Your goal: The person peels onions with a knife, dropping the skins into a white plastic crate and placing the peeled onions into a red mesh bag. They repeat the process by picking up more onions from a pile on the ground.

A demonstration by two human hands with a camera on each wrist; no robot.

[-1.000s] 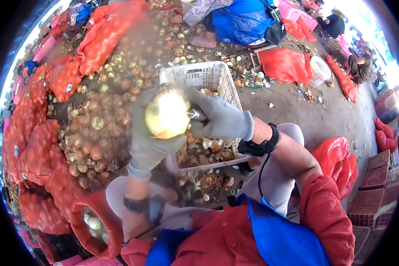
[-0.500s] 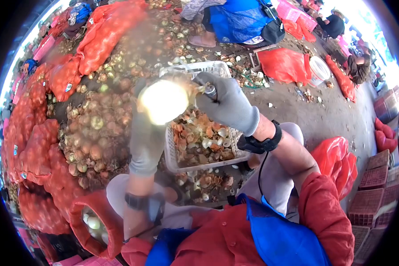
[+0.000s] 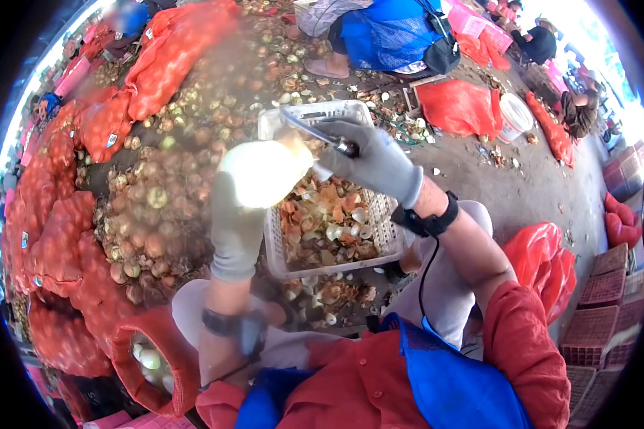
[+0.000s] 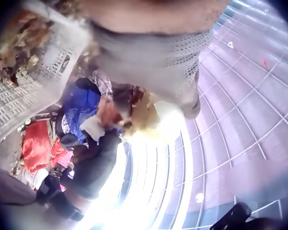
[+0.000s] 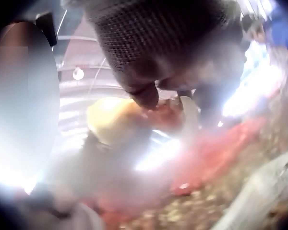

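In the head view my gloved left hand (image 3: 235, 225) holds a pale, brightly lit onion (image 3: 265, 173) over the left side of a white crate (image 3: 275, 268). To its right my gloved right hand (image 3: 376, 159) grips a knife (image 3: 304, 126), its blade pointing up and left above the onion. Papery skin hangs by the right hand at the onion's right side; this brownish skin (image 4: 109, 112) shows in the left wrist view too. The right wrist view gives the onion (image 5: 113, 117) blurred, below the right glove (image 5: 168, 43).
Onion skins and trimmings (image 3: 329, 222) lie in the crate. A heap of onions (image 3: 157, 207) spreads to the left, beside full red net sacks (image 3: 57, 243). A red-rimmed container (image 3: 125, 357) with peeled onions stands by my left leg. A person in blue (image 3: 386, 36) sits ahead.
My hands have drawn apart, the right going right and the left staying with the onion. The knife blade, earlier against or hidden by the onion, now points up-left in plain view.
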